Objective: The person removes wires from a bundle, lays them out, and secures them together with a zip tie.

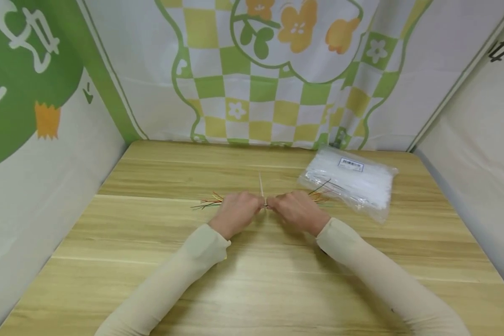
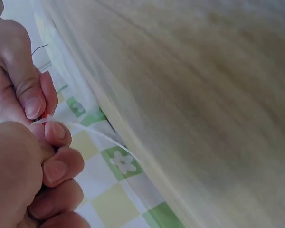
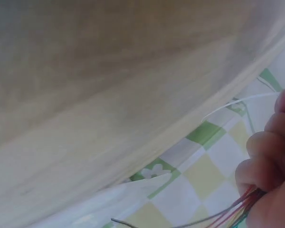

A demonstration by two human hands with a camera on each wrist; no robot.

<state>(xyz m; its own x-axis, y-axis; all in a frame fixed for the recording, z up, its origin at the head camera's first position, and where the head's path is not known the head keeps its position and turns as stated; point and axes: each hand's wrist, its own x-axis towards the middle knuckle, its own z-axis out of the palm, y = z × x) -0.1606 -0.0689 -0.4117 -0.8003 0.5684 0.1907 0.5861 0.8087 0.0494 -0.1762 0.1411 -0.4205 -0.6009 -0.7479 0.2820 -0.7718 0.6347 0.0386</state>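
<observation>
Both hands grip one bundle of thin coloured wires (image 1: 211, 202) over the middle of the table, knuckles up. The left hand (image 1: 237, 212) holds the left half, and the right hand (image 1: 300, 210) the right half; loose ends fan out beyond each. Between the fingertips a white cable tie (image 1: 261, 185) loops around the bundle, its long tail pointing away toward the back. In the left wrist view, the tie's tail (image 2: 107, 135) curves out beside the left thumb and finger. Wires (image 3: 235, 207) stick out below the right hand's curled fingers in the right wrist view. The palms hide most of the bundle.
A clear plastic bag (image 1: 348, 179) packed with white cable ties and bearing a barcode label lies at the back right, close beyond the right hand. The wooden table (image 1: 252, 280) ends at a printed curtain (image 1: 218, 88) behind, with cloth walls on both sides.
</observation>
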